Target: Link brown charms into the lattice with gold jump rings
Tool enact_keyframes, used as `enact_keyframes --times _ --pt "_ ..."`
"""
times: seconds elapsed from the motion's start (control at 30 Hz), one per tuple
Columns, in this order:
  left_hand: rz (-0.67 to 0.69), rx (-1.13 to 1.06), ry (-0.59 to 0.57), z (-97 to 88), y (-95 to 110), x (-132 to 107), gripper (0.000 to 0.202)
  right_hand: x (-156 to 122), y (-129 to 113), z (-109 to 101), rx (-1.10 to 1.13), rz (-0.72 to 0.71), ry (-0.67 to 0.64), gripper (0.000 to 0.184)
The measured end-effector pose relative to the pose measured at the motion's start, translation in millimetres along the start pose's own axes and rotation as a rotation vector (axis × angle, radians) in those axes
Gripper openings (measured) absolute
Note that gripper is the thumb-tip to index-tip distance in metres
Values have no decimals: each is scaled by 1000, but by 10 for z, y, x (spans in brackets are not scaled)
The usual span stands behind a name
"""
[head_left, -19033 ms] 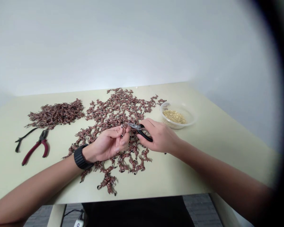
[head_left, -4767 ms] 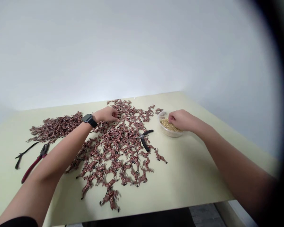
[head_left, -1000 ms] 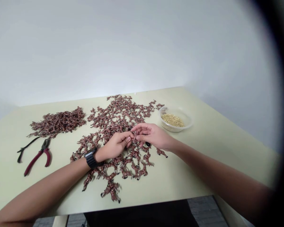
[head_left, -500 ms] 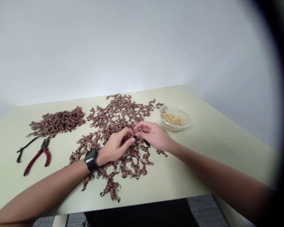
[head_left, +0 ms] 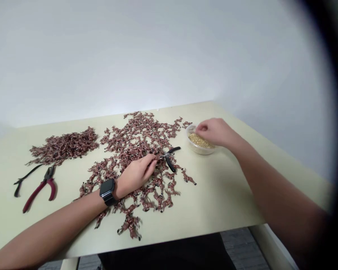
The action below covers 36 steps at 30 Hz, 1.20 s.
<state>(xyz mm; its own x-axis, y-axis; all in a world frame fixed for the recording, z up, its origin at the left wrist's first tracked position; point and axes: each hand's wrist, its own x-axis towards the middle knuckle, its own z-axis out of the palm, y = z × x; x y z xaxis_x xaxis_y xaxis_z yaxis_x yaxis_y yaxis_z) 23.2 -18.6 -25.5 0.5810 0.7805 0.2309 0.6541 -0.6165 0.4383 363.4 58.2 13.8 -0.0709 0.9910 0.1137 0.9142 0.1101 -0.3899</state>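
My left hand (head_left: 136,175), with a black watch on the wrist, rests on a spread of small brown horse-shaped charms (head_left: 138,150) linked across the table; its fingers are pinched on one charm. Small black-handled pliers (head_left: 169,155) lie on the charms just right of those fingertips. My right hand (head_left: 215,131) reaches into a clear plastic bowl (head_left: 200,144) of tiny gold pieces, fingers curled over them; whether they hold any is hidden.
A heap of loose brown charms (head_left: 63,146) sits at the back left of the pale green table (head_left: 228,191). Red-handled pliers (head_left: 39,187) and a black tool (head_left: 24,179) lie at the left. A white wall stands behind.
My right hand has left the left hand and moved right to the bowl of gold pieces. The black pliers now lie uncovered on the charms. My left hand has lowered onto the charms.
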Motion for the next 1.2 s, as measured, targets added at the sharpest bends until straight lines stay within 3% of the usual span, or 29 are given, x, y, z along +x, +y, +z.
enact_keyframes --times 0.1,0.23,0.63,0.9,1.0,1.1,1.13,1.2 --pt "-11 -5 -10 20 6 29 30 121 215 122 -54 -5 -144 6" --pt "-17 6 -12 22 11 39 31 165 244 212 -47 11 -123 10" --pt "-15 14 -18 30 -9 35 30 191 258 139 195 84 -166 16" --pt "-23 -10 -12 21 -3 38 29 135 203 43 334 44 -170 26" --pt "-62 -78 9 7 -3 37 28 68 60 15 347 -8 -42 23" --pt "-97 -219 67 -12 8 43 28 -127 -271 52 441 -102 225 15" --pt "-114 -288 85 -18 17 46 28 -222 -414 87 528 -141 241 13" --pt "-168 -469 87 -27 44 55 28 -433 -708 191 680 -250 121 10"
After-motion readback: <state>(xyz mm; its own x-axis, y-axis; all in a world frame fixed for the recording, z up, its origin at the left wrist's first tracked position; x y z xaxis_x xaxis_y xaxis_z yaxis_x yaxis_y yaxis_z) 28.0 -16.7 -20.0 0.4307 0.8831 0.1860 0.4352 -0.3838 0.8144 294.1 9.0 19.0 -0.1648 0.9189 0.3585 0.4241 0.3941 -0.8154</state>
